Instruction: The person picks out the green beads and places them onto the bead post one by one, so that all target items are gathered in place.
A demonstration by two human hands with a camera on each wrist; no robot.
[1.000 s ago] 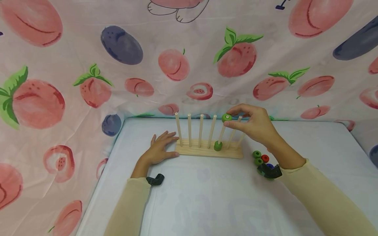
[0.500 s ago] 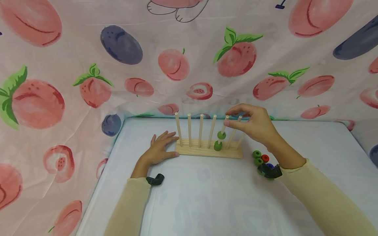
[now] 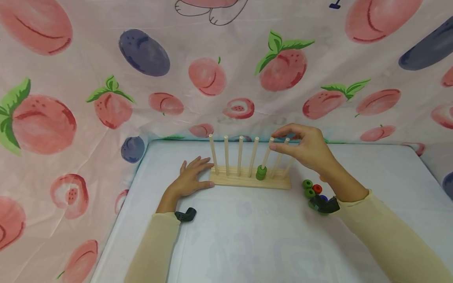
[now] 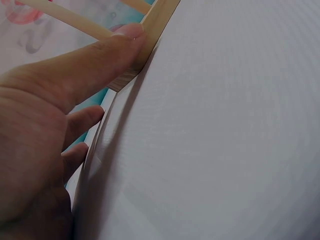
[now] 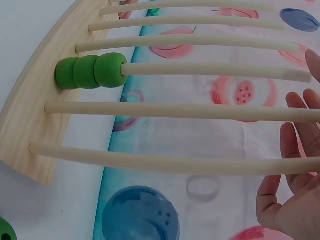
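Soft even light, faint shadows; wrist views dimmer, edges bowed.

Beige long sleeves [image 3: 152, 247], black curved wrist cameras [image 3: 185, 215], bare hands [image 3: 190, 180]

Rack [image 3: 233, 181] on tbl [image 3: 247, 239], loose beads [image 3: 309, 193] to its R, cloth [image 3: 240, 43] behind

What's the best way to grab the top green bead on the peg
Probably pinch the top green bead by its rounded front and back, coming in from the near side: neighbouring pegs flank it left and right, and its own peg runs through it.
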